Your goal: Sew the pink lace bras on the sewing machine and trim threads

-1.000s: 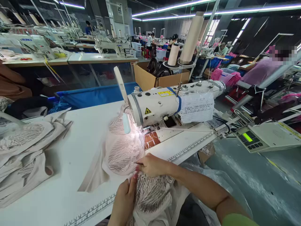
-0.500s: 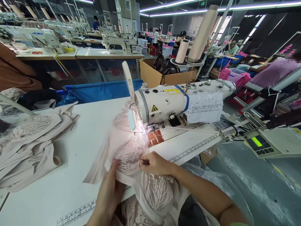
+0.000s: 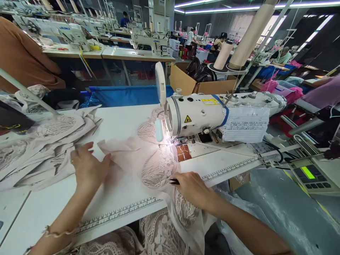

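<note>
Right hand [image 3: 193, 187]: fingers curled almost closed round a thin dark tool [image 3: 174, 182], its tip against the lace piece [image 3: 156, 168]. What kind of tool could not be told. The hand's heel rested on the same cloth at the table [image 3: 122, 122] edge.

Left hand [image 3: 89, 166]: fingers spread and nearly flat, gripping nothing, palm down on the plain end of the lace piece, left of the machine [image 3: 202, 113] and well clear of it. A thin band showed at that wrist.

The lace piece lay on the table in front of the machine head, its far end under the needle area in the lamp [image 3: 158, 129] glare, its near end hanging over the table edge toward the person's lap.

A printed ruler [image 3: 119, 214] ran along the table edge below the machine. A pile [image 3: 39, 148] of similar pieces sat far left of the machine. Two thread cones [image 3: 239, 44] stood behind it, a cardboard box [image 3: 196, 83] beside them. A control panel [image 3: 309, 173] with a green screen sat right of the machine.
</note>
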The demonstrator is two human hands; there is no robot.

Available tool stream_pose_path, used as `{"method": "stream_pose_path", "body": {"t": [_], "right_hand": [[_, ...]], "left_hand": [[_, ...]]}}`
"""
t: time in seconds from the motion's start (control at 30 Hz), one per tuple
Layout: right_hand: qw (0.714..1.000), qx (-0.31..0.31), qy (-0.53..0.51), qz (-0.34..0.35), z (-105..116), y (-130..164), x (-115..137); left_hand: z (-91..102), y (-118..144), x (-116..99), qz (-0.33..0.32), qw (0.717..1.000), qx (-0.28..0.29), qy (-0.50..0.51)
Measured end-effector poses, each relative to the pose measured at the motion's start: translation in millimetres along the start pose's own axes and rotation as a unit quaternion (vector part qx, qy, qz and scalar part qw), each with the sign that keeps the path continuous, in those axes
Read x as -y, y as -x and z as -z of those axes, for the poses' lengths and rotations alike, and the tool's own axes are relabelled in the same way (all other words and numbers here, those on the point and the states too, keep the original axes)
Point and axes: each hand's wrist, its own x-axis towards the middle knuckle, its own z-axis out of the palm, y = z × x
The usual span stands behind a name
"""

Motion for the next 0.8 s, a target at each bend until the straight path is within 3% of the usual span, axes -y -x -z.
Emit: {"method": "stream_pose_path", "body": {"t": [0.03, 0.1, 0.13, 0.17, 0.2, 0.27, 0.37, 0.57, 0.7, 0.8], "right_hand": [[1.000, 0.021, 0.012, 0.005, 9, -1, -1], [0.997, 0.054, 0.039, 0.029, 32, -3, -1], [0.996, 0.064, 0.052, 0.045, 46, -3, -1], [0.994, 0.069, 0.062, 0.063, 60, -4, -1], [0.991, 0.072, 0.074, 0.081, 73, -5, -3], [0.988, 0.068, 0.110, 0.085, 94, -8, -9], [0.987, 0.035, 0.157, 0.023, 96, -22, -24], [0.985, -0.125, 0.026, -0.116, 36, -72, -49], [0.970, -0.180, -0.023, -0.159, 15, -84, -53], [0.959, -0.238, -0.080, -0.133, 13, -83, -57]], "left_hand": [[-3.9, 7, -8, -0.091, 0.995, -0.016, -0.033], [-18.5, 28, -36, -0.269, 0.960, 0.080, 0.010], [-28.2, 41, -55, -0.333, 0.931, 0.147, 0.036], [-38.5, 53, -73, -0.421, 0.872, 0.236, 0.081], [-48.7, 64, -89, -0.463, 0.828, 0.301, 0.099], [-66.1, 78, -113, -0.466, 0.805, 0.347, 0.118], [-80.0, 75, -122, -0.419, 0.826, 0.352, 0.136], [-89.4, 28, -104, -0.360, 0.792, 0.417, 0.262], [-102.2, 23, -104, -0.289, 0.846, 0.380, 0.239], [-106.7, 40, -107, -0.271, 0.884, 0.328, 0.193]]}}
